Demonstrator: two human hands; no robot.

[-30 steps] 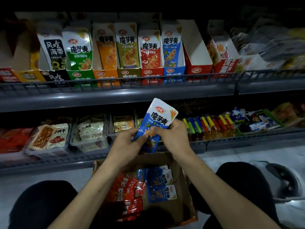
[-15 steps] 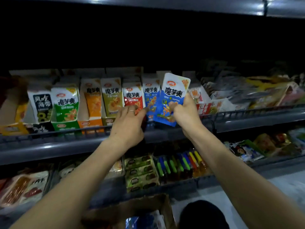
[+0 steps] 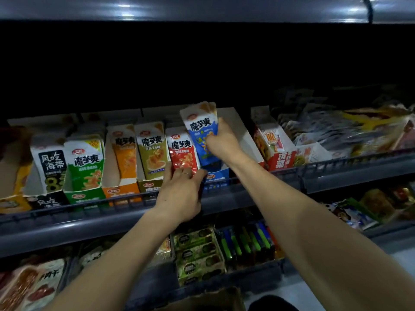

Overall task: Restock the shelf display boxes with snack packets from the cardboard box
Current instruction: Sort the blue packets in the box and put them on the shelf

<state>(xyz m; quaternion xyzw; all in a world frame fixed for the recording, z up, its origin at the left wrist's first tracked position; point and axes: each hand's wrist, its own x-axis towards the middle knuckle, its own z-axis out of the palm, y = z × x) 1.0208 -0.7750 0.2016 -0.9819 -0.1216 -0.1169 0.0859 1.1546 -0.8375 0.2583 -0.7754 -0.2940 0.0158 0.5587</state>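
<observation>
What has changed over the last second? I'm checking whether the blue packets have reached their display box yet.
The right hand carried the blue packets up from over the cardboard box to the shelf and is lowering them into the blue display box; they are not fully in. The left hand let go of them and now rests at the box's front. The other display boxes stayed put.

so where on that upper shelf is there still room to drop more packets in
The red-and-white display box right of the blue packets looks empty. The orange box has a gap left of its packets. The green, olive and red boxes look full. The right hand is feeding the blue box.
</observation>
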